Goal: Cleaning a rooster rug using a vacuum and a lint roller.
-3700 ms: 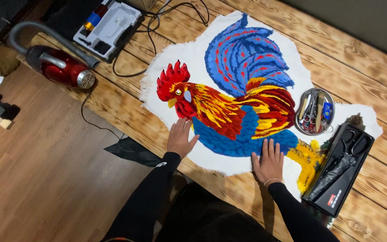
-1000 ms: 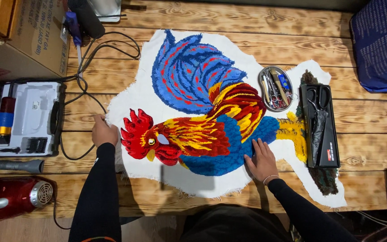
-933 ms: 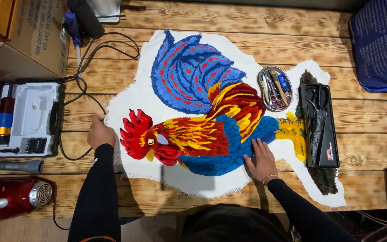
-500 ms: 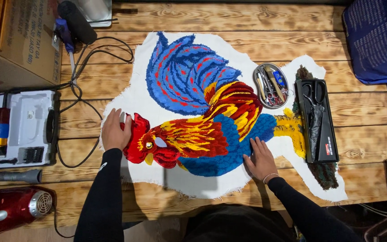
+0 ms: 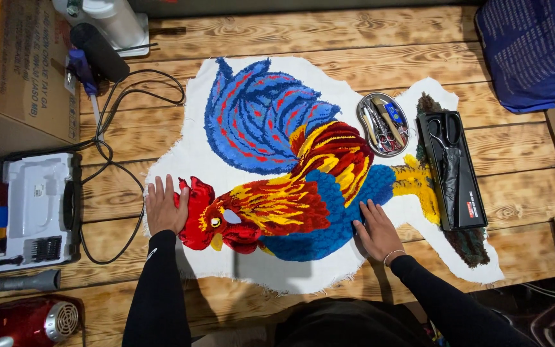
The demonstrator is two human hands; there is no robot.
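A tufted rooster rug [image 5: 290,186] in red, blue and yellow on white backing lies flat on the wooden table [image 5: 303,32]. My left hand [image 5: 164,207] rests palm down on the left edge of the rug, touching the rooster's red comb. My right hand [image 5: 378,229] presses flat on the blue belly near the lower middle of the rug. Both hands have fingers spread and hold nothing.
An oval metal tray [image 5: 383,115] of small scissors and tools and a black tray [image 5: 452,168] with large scissors sit on the rug's right side. A grey tool case [image 5: 30,212], black cable [image 5: 114,128], cardboard box [image 5: 14,64], red vacuum [image 5: 24,321] and blue bag [image 5: 534,48] surround it.
My left hand has moved right from the bare table onto the rug's left edge by the rooster's comb. My right hand has stayed on the blue belly. The view has shifted slightly.
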